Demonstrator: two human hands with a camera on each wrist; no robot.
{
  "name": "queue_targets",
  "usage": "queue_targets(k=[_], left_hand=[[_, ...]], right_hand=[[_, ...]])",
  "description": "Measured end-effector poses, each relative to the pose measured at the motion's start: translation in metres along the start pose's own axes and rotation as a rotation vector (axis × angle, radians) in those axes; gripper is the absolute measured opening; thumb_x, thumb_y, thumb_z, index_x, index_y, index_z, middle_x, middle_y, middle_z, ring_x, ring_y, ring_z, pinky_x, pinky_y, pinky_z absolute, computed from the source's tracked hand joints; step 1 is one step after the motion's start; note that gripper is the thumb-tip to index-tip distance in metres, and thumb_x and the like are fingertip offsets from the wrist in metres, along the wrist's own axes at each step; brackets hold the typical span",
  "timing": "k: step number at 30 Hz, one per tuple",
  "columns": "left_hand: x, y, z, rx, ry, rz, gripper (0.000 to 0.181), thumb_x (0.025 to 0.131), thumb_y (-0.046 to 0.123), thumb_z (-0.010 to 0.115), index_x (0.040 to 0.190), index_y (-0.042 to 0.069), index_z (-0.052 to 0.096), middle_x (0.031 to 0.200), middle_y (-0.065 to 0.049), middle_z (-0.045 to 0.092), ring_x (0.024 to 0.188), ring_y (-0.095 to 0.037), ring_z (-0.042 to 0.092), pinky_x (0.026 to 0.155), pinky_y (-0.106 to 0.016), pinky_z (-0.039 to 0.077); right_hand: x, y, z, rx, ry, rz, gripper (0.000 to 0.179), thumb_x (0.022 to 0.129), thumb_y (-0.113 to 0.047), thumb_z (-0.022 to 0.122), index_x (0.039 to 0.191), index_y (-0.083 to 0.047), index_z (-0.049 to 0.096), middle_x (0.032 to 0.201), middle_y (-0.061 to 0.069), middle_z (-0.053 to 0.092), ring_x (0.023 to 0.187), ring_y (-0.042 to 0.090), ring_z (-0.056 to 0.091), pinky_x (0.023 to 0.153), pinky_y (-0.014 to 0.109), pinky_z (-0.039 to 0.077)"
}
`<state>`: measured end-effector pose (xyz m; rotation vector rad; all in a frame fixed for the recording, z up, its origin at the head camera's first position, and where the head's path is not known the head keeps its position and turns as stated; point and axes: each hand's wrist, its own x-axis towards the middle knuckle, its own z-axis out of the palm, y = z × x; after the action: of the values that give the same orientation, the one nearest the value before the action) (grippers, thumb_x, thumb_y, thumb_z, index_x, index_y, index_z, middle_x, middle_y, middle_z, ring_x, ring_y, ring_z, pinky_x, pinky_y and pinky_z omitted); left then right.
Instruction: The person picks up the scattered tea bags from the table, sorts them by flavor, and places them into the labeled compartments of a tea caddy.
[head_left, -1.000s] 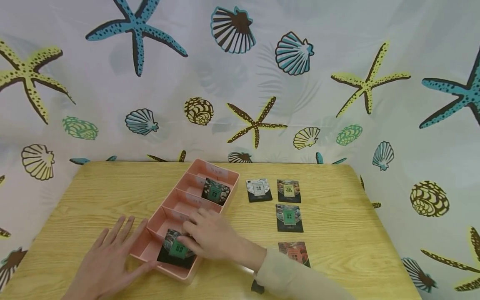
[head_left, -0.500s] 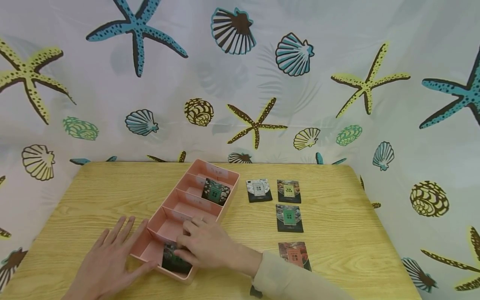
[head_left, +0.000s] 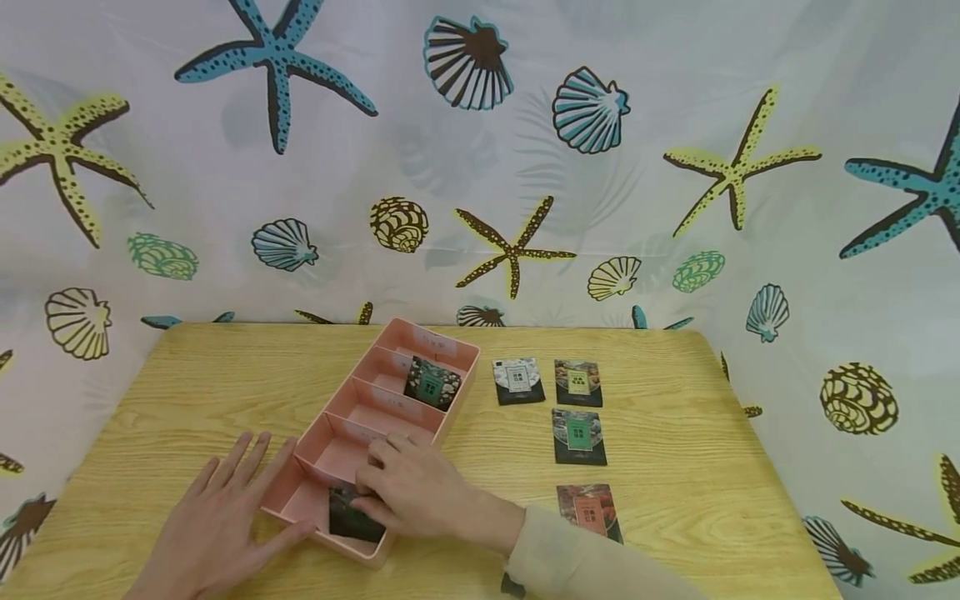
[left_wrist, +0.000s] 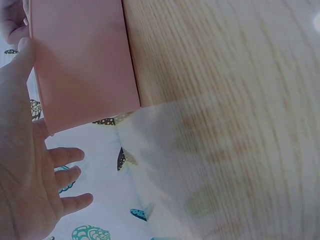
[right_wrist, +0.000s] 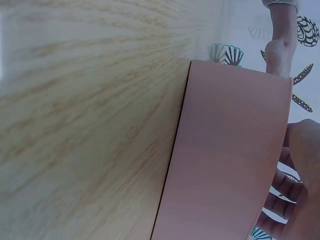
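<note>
1. Reaching into the nearest compartment [head_left: 306, 503] of the pink tray [head_left: 343, 458] in the head view, the right hand [head_left: 416, 487] has its thumb over the dark packet [head_left: 349, 517]; whether it pinches it, I cannot tell. The packet's label, visible a second ago, is now hidden and it sits lower, seemingly nearly settled.
2. In the left wrist view, the left hand [left_wrist: 27, 150] spreads its fingers, thumb touching the tray's edge.
3. In the right wrist view, the tray's wall hides the right fingertips.

From where I stand, it's a curtained-off nook: shell-print cloth [head_left: 337, 183] across the frame's top and sides, wood-grain table [head_left: 675, 450] below. Home or studio, I can't tell.
</note>
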<state>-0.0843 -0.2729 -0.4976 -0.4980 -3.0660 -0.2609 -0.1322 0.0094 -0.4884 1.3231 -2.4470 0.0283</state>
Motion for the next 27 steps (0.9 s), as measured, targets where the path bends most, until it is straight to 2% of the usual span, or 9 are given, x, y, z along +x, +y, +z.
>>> queue_targets(k=[8,19,27], left_hand=[[0.001,0.001,-0.001,-0.003,-0.013,-0.007,0.106,0.086,0.078,0.066,0.168,0.022,0.031,0.166,-0.028,0.040,0.156,-0.048,0.035,0.121,-0.071,0.033],[0.002,0.001,-0.001,0.018,-0.018,-0.010,0.106,0.086,0.079,0.064,0.168,0.022,0.029,0.166,-0.028,0.039,0.156,-0.048,0.034,0.122,-0.071,0.031],[0.001,0.002,0.000,0.017,-0.015,-0.004,0.106,0.086,0.080,0.064,0.168,0.021,0.031,0.166,-0.028,0.039,0.156,-0.049,0.035,0.121,-0.073,0.031]], right_hand=[[-0.006,0.006,-0.006,0.036,0.023,-0.008,0.022,0.103,-0.053,0.062,0.102,-0.033,0.070,0.105,-0.013,0.064,0.099,0.006,0.062,0.086,0.021,0.053],[-0.019,0.012,-0.017,0.047,0.030,0.044,0.020,0.101,-0.051,0.065,0.104,-0.033,0.071,0.106,-0.014,0.065,0.101,0.009,0.062,0.084,0.022,0.053],[-0.032,0.021,-0.024,0.061,0.082,0.057,0.021,0.099,-0.050,0.068,0.103,-0.030,0.071,0.106,-0.011,0.067,0.097,0.009,0.062,0.084,0.022,0.054]])
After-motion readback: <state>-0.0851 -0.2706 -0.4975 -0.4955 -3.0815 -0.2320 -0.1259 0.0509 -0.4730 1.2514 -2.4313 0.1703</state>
